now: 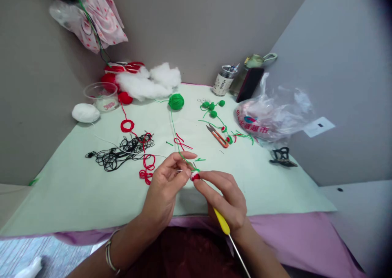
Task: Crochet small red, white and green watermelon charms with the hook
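Close to the table's front edge, my left hand [165,186] pinches a small red, white and green crochet piece [195,175]. A strand of green yarn [173,122] runs from the green yarn ball [177,102] over the left fingers to the piece. My right hand [228,196] is closed around a crochet hook [222,221] with a yellow handle; its metal shaft sticks out toward me below the hand. The right fingertips touch the piece from the right, and the hook's tip is mostly hidden there.
Black yarn [122,151] and red yarn [149,162] lie tangled on the left, with white stuffing [147,81] behind. Orange thread snips [218,137] rest near several green crocheted balls [212,106]. A plastic bag [272,114], a phone [250,85] and a black claw clip [282,157] are at right.
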Motion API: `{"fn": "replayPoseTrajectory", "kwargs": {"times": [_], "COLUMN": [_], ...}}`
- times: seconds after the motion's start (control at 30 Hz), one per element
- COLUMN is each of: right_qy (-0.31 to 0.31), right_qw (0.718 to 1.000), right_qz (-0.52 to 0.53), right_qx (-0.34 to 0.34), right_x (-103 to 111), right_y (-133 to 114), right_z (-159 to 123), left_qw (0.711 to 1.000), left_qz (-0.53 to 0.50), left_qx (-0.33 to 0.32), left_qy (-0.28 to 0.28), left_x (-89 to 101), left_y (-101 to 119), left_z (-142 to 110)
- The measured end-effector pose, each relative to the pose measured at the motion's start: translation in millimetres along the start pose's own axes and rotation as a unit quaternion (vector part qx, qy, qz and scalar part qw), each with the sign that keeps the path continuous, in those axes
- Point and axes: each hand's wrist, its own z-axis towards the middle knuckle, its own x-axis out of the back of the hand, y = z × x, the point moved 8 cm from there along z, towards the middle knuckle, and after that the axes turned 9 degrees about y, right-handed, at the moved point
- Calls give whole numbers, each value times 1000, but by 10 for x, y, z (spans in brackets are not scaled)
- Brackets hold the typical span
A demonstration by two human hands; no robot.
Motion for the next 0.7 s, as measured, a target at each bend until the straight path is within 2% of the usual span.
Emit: {"fn": "replayPoseTrajectory", "kwargs": {"times": [0.1,0.2,0.33,0.5,0.7], "right_qy": [6,2,9,6,6], "right_qw": [1000,1000,1000,1000,999], "right_qz": [-3,-6,-13,-28,-42], "right_qx": [-5,-2,1,12,15], "right_x": [0,-5,6,2,20], "right_y": [1,-1,7,-2,-14], "right_z": [8,7,11,25,-2], "left_qw": [999,999,1000,999,997], "left_qz": [-32,-39,-16,5,5], "left_qx": [27,26,7,16,49], "left_qy": [12,11,-14,-50,-65], "left_x": [-4,10,19,4,-12], "left_y": [-33,-45,-45,-62,-93], "left_z": [16,28,16,-31,-13]}}
